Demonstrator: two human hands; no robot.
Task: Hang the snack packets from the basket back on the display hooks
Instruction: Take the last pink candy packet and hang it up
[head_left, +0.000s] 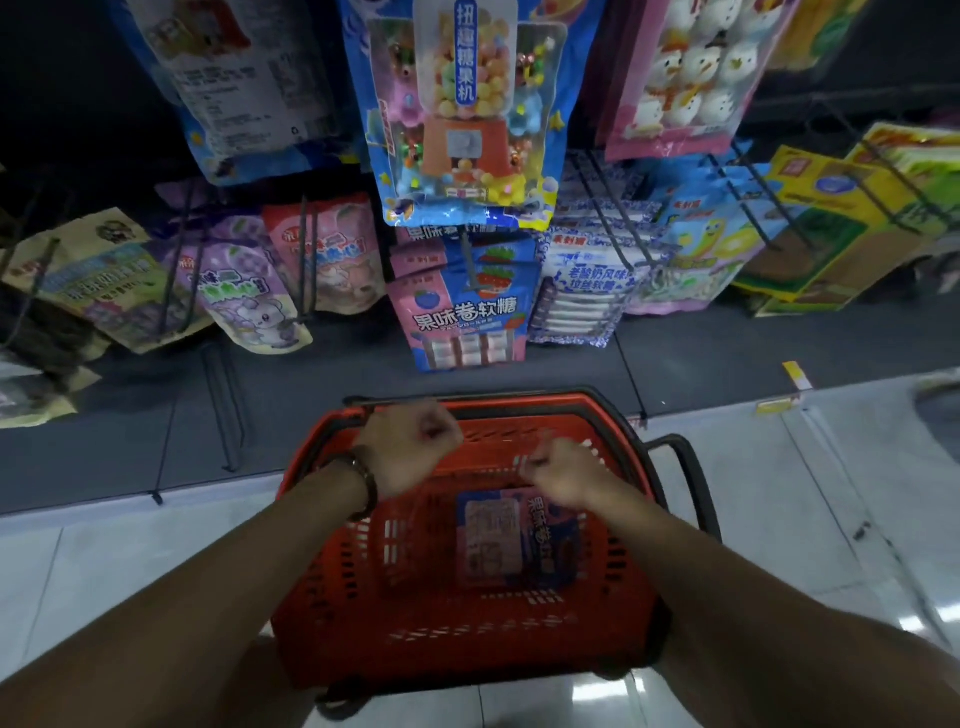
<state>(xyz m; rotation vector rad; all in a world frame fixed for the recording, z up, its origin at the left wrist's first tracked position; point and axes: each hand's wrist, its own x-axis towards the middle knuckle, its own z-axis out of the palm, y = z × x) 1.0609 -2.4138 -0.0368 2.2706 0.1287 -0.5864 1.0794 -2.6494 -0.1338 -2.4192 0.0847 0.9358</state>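
Note:
A red plastic basket (332, 587) stands on the floor below the display. Inside it lies a pink and blue snack packet (498, 545), face up, with at least one more under it. My left hand (410, 449) hovers over the basket's far rim with its fingers curled and nothing visible in them. My right hand (563, 478) is curled over the top right corner of the packet; whether it grips the packet is hidden. Matching pink and blue packets (467, 317) hang on a hook (470, 260) straight ahead.
Rows of other hanging packets fill the rack: purple and pink bags (249, 291) to the left, white and blue ones (587, 280) to the right, a large blue candy bag (467, 114) above. The basket's black handles (691, 467) lie folded down. White floor tiles (831, 519) surround the basket.

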